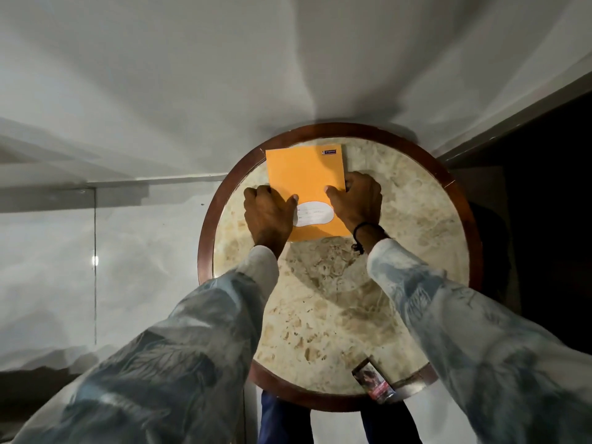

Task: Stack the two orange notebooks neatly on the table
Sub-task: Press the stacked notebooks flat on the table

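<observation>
Both hands [269, 216] [355, 203] grip orange notebook [304, 174] — card packet [373, 381] near.

A single wide-angle view from a head-worn camera, looking steeply down and forward over a round table [416, 200] from directly above its near edge. The lens bends the pale walls toward the frame edges. Both sleeved forearms reach away from the camera into the centre, where the table fills the middle. There is no second view to overlap with.
</observation>
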The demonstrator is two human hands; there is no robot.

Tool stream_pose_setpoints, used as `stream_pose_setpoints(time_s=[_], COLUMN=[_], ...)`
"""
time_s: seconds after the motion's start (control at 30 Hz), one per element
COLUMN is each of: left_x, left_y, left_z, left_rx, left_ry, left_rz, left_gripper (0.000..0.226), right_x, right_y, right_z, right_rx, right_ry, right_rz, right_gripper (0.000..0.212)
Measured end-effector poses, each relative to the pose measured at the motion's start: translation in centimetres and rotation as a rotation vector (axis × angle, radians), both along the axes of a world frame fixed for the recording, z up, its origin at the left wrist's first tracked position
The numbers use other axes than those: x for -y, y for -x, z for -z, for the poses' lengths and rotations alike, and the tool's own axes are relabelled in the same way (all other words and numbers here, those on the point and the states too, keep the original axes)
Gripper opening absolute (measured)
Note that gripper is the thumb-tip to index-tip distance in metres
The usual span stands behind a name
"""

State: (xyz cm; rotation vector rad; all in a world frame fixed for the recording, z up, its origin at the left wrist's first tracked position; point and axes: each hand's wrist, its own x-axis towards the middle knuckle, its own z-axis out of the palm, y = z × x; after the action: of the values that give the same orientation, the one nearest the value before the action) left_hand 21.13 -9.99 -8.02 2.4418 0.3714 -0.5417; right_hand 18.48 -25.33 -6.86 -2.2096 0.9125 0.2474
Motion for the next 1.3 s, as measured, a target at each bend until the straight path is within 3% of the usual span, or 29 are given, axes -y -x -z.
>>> stream_pose_setpoints(time_s=[0.07, 0.13, 0.23, 0.37, 0.57, 0.73, 0.9, 1.1, 1.3], left_x=[0.2, 0.5, 1.3, 2.1, 2.2, 2.2, 2.2, 2.1, 2.0], left_y=[0.0, 0.8, 2.6, 3.7, 4.0, 3.7, 3.5, 3.4, 3.6], left_z=[0.1, -0.2, -0.4, 1.1, 2.6, 2.6, 3.0, 3.3, 3.7], left_rx=[-0.004, 0.097, 0.268, 0.14, 0.108, 0.094, 0.099, 0.111, 0.144], left_ry=[-0.099, -0.195, -0.192, -0.155, -0.242, -0.269, -0.258, -0.251, -0.238], left_rz=[0.03, 0.122, 0.44, 0.797, 0.847, 0.86, 0.849, 0.848, 0.844], left_gripper=[0.064, 0.066, 0.065, 0.069, 0.073, 0.074, 0.073, 0.073, 0.072], right_x=[0.5, 0.9, 0.8, -0.6, -2.3, -2.7, -1.5, 3.5, 6.2], right_y=[0.2, 1.8, 7.2, 16.6, 28.5, 31.7, 28.0, 14.6, 3.9], right_z=[0.1, -0.4, -1.7, -2.8, -3.0, -2.6, -1.4, -0.9, 0.5], right_rx=[-0.008, -0.003, 0.02, -0.133, -0.428, -0.624, -0.451, -0.124, 0.058], right_ry=[0.071, 0.094, 0.087, 0.081, 0.162, 0.17, 0.077, 0.132, 0.23], right_rz=[-0.047, -0.056, -0.093, -0.296, -0.529, -0.638, -0.411, -0.108, -0.037], right_gripper=[0.021, 0.028, 0.031, 0.043, 0.067, 0.077, 0.069, 0.056, 0.064])
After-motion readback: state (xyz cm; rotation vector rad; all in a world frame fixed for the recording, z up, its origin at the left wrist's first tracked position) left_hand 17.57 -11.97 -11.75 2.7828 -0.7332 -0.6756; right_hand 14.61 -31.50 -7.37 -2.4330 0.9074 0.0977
